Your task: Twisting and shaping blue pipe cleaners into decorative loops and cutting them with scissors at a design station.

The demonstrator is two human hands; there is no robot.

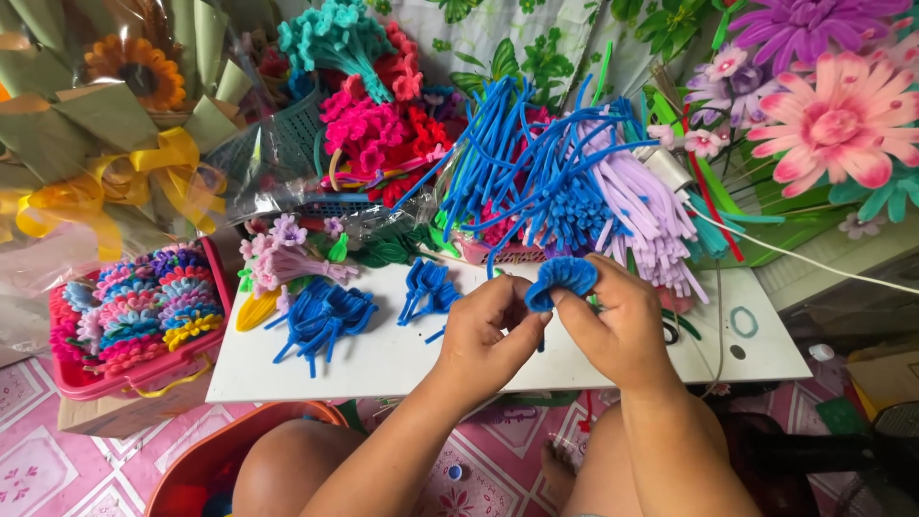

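1. White table (402,369): low board, carrying loose blue chenille pieces.
2. Bundle of blue stems (536,172): behind the hands, ends fanned toward the viewer.
3. Right hand (622,330): grip pinching the blue petal piece (562,278) from the right.
4. Left hand (488,330): fingertips pressed on its lower edge.
5. Petal piece: above table centre, fan spread upward, stem end down; long axis roughly left-right.

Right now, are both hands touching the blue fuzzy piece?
Touching. The head view shows the left hand and right hand pinching the blue fuzzy piece from either side.
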